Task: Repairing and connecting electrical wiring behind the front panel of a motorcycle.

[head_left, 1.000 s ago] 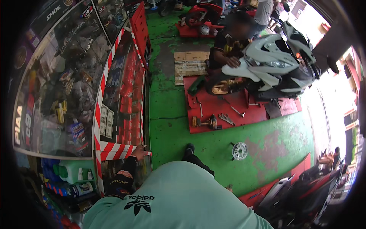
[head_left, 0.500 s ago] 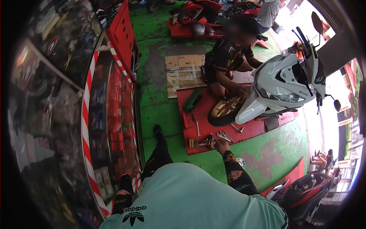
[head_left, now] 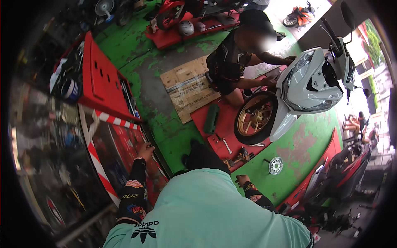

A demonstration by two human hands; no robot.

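My left hand [head_left: 145, 151] reaches forward beside the glass display case, its fingers loosely apart and nothing visible in them. Low over the green floor, my right hand [head_left: 242, 180] hangs with half-bent fingers, apparently empty. Just ahead of it a yellow-and-black cordless drill [head_left: 244, 156] lies on the edge of a red platform [head_left: 202, 118]. A wrench [head_left: 227, 146] and a dark green case [head_left: 211, 118] are farther back on the platform. A white scooter [head_left: 310, 84] with a gold-rimmed front wheel [head_left: 256, 118] stands there, a co-worker [head_left: 231, 53] crouching with both hands at it.
Red-and-white tape [head_left: 101, 171] edges the display case on my left. Beyond it stands a red tool cabinet [head_left: 103, 78]. A round silver disc [head_left: 276, 165] lies on the green floor at right. Flattened cardboard [head_left: 186, 89] is behind the platform, and another motorcycle [head_left: 347, 165] stands at right.
The view has swung left, bringing the tool cabinet further in. My right hand has drawn back from the drill, and my left hand has come forward. The scooter's front wheel looks turned.
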